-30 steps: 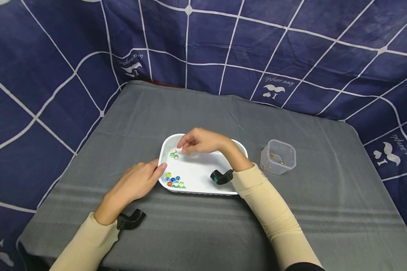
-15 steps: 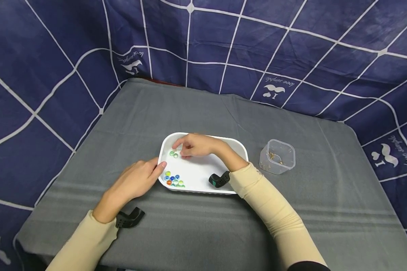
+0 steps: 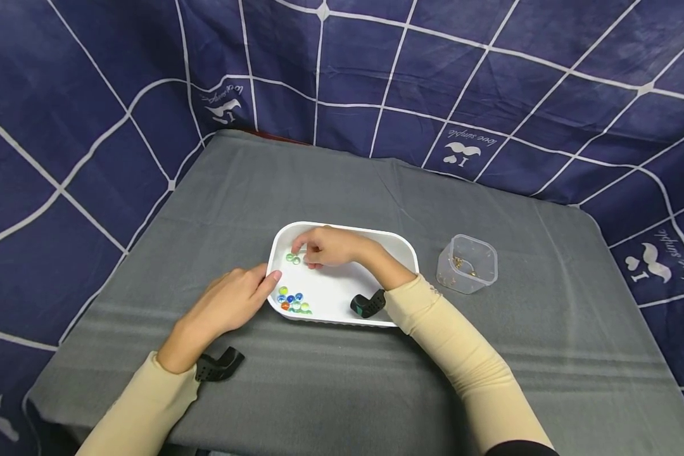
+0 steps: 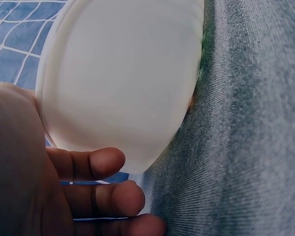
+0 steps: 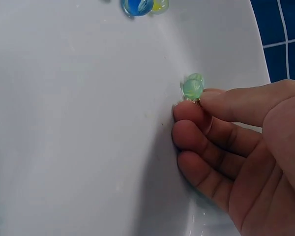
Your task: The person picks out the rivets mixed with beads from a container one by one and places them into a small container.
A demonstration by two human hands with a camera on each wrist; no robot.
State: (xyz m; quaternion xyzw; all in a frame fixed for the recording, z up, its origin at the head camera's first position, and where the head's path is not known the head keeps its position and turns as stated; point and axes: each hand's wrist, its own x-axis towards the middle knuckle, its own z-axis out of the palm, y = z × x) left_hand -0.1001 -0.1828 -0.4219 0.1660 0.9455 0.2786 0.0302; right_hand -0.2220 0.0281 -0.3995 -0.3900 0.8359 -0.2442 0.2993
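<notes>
My left hand [image 3: 234, 301] holds the left end of the white tray [image 3: 342, 304], thumb over the rim; in the left wrist view its fingers [image 4: 108, 163] lie along the tray's outer wall. Inside the tray, at the back left, my right hand [image 3: 333, 246] has thumb and forefinger together right beside the green glass marbles [image 3: 292, 258]. In the right wrist view the fingertips pinch a small gold-coloured piece [image 5: 197, 102], mostly hidden, close against a green marble [image 5: 192, 88]. Several coloured marbles [image 3: 291, 299], blue, yellow, orange and green, lie in the front left corner.
A clear plastic box [image 3: 467, 264] with several small gold-coloured pieces stands right of the tray. Grey cloth [image 3: 342, 183] covers the table. A blue curtain [image 3: 353, 76] with white lines hangs behind and at both sides.
My right hand has moved slightly down and left to the back-left marbles, and its thumb and forefinger have closed on the small gold-coloured piece. The left hand stays on the tray.
</notes>
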